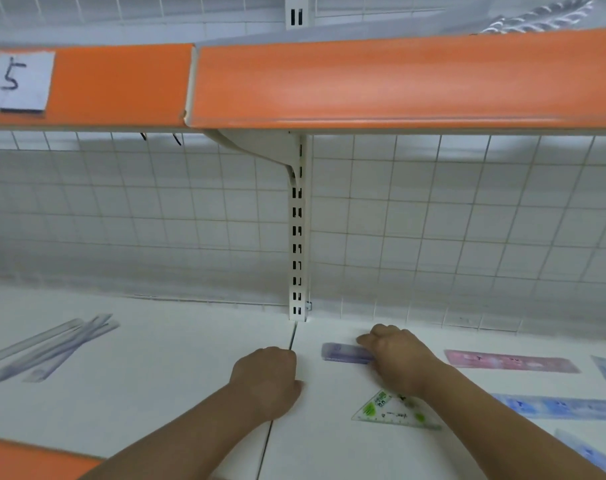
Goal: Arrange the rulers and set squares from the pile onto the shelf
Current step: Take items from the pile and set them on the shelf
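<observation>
two bare hands reach onto the white shelf [177, 344]. on its right half lie one purple ruler [343, 352], one pink ruler [511, 362], one long blue ruler [557, 407], two more bluish pieces cut off by the right edge, too blurred to tell ruler from set square, and one clear set square with green marks [393, 410]. on the left half lies a loose pile of clear rulers [48, 348], about four, blurred. the shelf is flat and white, with a seam down the middle, a white wire grid over white tiles behind it, a slotted upright post [297, 237] and an orange-edged shelf above [398, 84] bearing a paper label. the right hand [398, 355] rests with curled fingers on the right end of the purple ruler, whose long axis runs left to right, nearly parallel to the back wall; a true grip cannot be told. the left hand [267, 375] is curled shut on the seam, seemingly empty. the pink and blue rulers also run left to right, while the pile slants up to the right.
</observation>
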Demonstrator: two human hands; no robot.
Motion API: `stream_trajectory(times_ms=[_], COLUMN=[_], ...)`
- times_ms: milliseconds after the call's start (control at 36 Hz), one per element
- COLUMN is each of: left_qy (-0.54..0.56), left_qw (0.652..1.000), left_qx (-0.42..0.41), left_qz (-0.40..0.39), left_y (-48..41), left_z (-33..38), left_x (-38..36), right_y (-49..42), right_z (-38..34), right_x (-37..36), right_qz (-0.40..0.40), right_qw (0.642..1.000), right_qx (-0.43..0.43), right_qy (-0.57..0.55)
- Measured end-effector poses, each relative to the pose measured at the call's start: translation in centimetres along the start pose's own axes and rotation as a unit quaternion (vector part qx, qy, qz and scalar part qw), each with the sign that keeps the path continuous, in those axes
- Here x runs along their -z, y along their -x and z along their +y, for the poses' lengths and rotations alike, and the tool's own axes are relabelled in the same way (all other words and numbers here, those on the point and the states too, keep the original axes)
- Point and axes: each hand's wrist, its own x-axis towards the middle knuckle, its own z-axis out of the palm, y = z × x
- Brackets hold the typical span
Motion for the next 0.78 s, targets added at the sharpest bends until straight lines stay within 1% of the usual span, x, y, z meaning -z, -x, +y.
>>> stream_trajectory(times_ms=[83,194,417,639,778], left_qy=[0.008,0.023,0.035,0.045,0.049], left_qw=[1.000,0.999,0.993,0.977,0.968], left_qx=[0.011,0.033,0.114,0.208,0.243], left_qz=[0.005,0.011,0.017,0.016,0.025], left_y=[0.3,1.0,4.3,8.6,11.2], left_z=[0.0,-0.7,-3.6,-8.1,-11.3], left_x=[-0.1,-0.1,0.0,-0.4,-0.3], right_y=[-0.2,-0.7,-1.7,-2.9,-4.1], right_z=[-0.8,-2.8,-8.3,-15.1,-19.4], right_x=[0.6,1.6,2.6,3.2,4.1], right_qz=[0.028,0.051,0.041,0.029,0.028], right_qw=[0.999,0.995,0.986,0.965,0.954], right_qx=[0.019,0.071,0.159,0.255,0.296], right_qy=[-0.012,-0.039,-0.039,-0.052,-0.048])
